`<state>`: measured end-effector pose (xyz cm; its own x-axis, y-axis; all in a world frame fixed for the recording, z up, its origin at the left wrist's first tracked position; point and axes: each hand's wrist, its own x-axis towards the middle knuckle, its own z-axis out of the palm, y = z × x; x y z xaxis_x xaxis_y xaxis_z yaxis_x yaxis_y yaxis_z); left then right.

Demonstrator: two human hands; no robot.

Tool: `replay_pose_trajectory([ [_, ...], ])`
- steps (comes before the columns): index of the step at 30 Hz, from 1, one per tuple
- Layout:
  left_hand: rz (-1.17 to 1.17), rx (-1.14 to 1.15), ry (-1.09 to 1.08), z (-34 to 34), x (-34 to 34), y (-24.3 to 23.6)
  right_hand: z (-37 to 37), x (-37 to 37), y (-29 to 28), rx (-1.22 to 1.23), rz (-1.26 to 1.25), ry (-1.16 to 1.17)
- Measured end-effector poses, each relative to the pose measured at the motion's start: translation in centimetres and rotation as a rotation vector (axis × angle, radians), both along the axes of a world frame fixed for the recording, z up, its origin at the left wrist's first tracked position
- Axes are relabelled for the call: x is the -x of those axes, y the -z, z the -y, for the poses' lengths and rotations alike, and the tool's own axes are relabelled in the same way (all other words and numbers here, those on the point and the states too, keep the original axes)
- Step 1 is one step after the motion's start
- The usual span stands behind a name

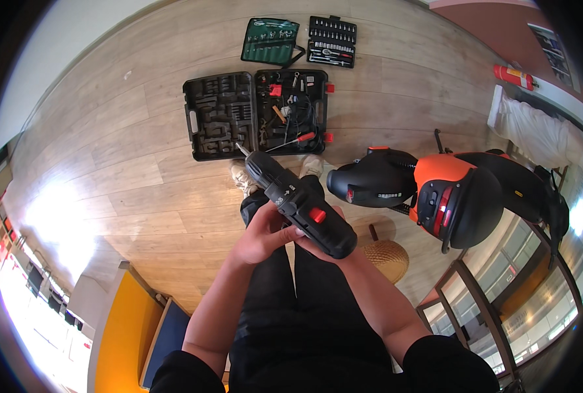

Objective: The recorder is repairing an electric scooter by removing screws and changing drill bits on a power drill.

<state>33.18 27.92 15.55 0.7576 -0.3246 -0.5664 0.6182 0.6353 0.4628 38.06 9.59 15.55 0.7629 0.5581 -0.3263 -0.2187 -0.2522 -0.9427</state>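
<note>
A black cordless drill (302, 208) with a red slider on top is held up in front of me, tilted, with its bit toward the far left. My left hand (265, 236) is closed on its near left side, the thumb pressed against the body. Beneath the rear of the drill, my right hand (320, 251) supports it; most of its fingers are hidden behind the body. Past the bit, a black toolbox (220, 116) lies open on the floor. Its right half holds loose tools, among them a screwdriver (306, 137) with a red handle.
Behind the toolbox lie a green tool pouch (260, 56) and a black socket set case (330, 60). An orange and black scooter (435, 171) stands at right, near a woven stool (386, 261). A red fire extinguisher (514, 76) is at the far right.
</note>
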Motion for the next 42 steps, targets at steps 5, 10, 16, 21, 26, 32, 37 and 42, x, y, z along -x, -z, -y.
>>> replay_pose_trajectory([
  [5, -0.020, -0.117, -0.061, 1.6, -1.5, -0.9, 0.9, 2.3, 2.7, -0.132, 0.063, -0.022],
  [10, -0.047, -0.407, 0.075, 1.3, -2.0, -1.4, -0.5, 0.2, -2.2, -0.520, -1.093, 0.420],
  [16, -0.116, -0.364, 0.178, 0.2, -2.5, -1.8, 0.2, -0.8, -2.9, -0.589, -1.203, 0.408],
  [21, -0.047, -0.442, 0.208, 0.3, -2.7, -2.4, 0.7, -0.8, -2.6, -0.687, -1.236, 0.380],
  [26, -0.029, -0.556, 0.105, 0.8, -2.2, -2.3, 0.3, -0.8, -2.9, -0.587, -1.177, 0.399],
  [32, -0.042, -0.555, 0.132, 0.7, -2.1, -2.4, 0.6, -0.8, -3.1, -0.606, -1.175, 0.432],
  [37, -0.230, -0.346, 0.005, 0.6, -2.9, -4.0, -0.4, -1.0, -3.6, -0.454, -1.060, 0.410],
  [42, -0.290, -0.288, -0.082, 0.3, -3.0, -4.2, -0.9, -0.7, -3.6, -0.345, -0.953, 0.378],
])
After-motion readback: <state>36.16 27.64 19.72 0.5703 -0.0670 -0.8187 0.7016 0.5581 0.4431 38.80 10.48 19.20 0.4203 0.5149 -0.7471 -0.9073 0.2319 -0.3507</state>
